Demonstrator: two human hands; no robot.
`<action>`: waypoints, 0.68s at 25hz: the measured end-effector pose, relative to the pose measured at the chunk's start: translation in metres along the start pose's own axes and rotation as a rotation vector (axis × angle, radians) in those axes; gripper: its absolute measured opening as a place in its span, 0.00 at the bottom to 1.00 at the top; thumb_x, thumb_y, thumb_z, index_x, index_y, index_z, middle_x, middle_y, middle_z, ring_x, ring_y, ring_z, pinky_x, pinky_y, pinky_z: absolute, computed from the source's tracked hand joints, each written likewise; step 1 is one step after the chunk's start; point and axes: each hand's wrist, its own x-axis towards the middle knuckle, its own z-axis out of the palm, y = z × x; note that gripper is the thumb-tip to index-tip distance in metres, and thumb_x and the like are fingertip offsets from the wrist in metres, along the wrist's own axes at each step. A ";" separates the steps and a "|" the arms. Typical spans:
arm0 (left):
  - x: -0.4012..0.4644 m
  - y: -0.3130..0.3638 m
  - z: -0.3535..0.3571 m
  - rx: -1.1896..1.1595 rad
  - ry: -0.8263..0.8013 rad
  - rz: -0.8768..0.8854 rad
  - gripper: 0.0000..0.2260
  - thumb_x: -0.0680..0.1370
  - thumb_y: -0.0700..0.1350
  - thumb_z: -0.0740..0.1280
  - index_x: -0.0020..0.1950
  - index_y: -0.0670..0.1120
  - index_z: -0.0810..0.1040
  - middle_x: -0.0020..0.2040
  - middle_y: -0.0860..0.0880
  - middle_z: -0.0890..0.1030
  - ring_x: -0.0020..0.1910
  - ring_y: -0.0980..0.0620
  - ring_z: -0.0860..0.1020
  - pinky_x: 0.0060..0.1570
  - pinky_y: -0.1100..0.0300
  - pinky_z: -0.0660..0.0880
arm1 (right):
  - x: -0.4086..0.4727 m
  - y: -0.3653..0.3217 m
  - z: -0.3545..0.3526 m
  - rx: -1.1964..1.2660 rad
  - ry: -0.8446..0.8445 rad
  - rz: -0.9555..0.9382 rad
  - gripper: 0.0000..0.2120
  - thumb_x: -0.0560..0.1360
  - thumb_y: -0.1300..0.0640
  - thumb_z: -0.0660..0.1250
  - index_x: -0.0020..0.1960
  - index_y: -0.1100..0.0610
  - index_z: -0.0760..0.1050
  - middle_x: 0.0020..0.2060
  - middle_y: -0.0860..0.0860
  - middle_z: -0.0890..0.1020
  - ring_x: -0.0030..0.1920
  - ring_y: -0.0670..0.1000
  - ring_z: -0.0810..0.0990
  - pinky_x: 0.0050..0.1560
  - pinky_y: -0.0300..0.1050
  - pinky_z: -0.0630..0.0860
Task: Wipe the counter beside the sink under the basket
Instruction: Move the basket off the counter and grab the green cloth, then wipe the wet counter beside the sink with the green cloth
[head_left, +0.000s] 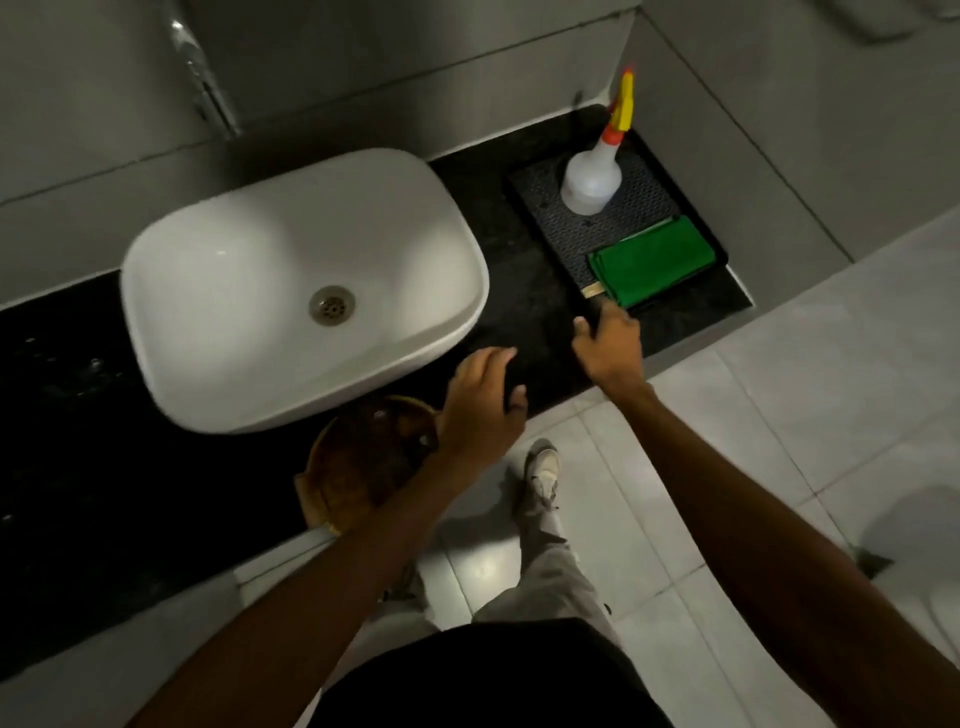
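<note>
My right hand (608, 345) has its grip on the near left corner of the black basket (540, 208), fingers curled over the rim; my left hand (483, 410) rests open and flat on the dark tabletop (524, 312), grasping nothing. The basket sits on the tabletop right of the sink (304, 283), near the right wall, with the spray bottle (592, 179) standing at its far end and the green cloth (652, 260) folded at its near end. If I lift by 1 corner, I judge the basket will tilt and the tall bottle may topple. The tabletop's near edge is close, so a careless drag could slide the basket off. Open room lies between sink and basket; the right wall blocks that side.
</note>
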 end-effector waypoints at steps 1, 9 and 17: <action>0.037 0.018 0.023 -0.019 -0.111 -0.017 0.24 0.78 0.47 0.67 0.73 0.42 0.74 0.70 0.41 0.75 0.70 0.39 0.73 0.72 0.47 0.70 | 0.034 0.013 -0.014 -0.031 0.012 0.015 0.23 0.80 0.55 0.65 0.71 0.66 0.71 0.65 0.67 0.78 0.68 0.67 0.75 0.69 0.56 0.71; 0.255 0.086 0.148 0.238 -0.404 -0.140 0.34 0.82 0.56 0.63 0.83 0.42 0.56 0.82 0.40 0.58 0.81 0.39 0.58 0.78 0.45 0.61 | 0.216 0.081 -0.077 -0.241 0.064 0.068 0.32 0.79 0.51 0.66 0.77 0.65 0.63 0.72 0.67 0.71 0.72 0.68 0.67 0.71 0.60 0.64; 0.300 0.083 0.159 -0.105 -0.555 -0.414 0.19 0.76 0.51 0.73 0.64 0.45 0.79 0.63 0.42 0.81 0.64 0.40 0.78 0.62 0.51 0.77 | 0.271 0.115 -0.102 -0.015 -0.223 0.115 0.26 0.68 0.41 0.78 0.55 0.61 0.83 0.49 0.56 0.86 0.50 0.59 0.85 0.51 0.48 0.81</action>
